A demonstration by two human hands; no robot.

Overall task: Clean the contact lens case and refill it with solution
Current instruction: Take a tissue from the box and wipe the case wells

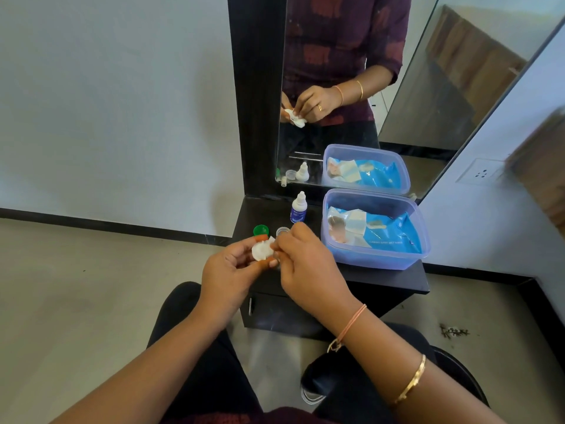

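Note:
My left hand (227, 272) holds a white contact lens case (262, 250) between thumb and fingers, just in front of the small black table (397, 278). My right hand (307, 264) has its fingers curled against the case's right end; what they pinch there is hidden. A green cap (260, 230) and a clear cap (282, 231) lie on the table behind my hands. The small white solution bottle (298, 208) with a blue label stands upright behind them, near the mirror.
A translucent blue plastic tub (379, 258) with a blue wipes packet (376, 229) sits on the table's right half. A mirror (351, 87) in a black frame rises behind the table. Walls stand left and right, with a socket (481, 172) on the right wall.

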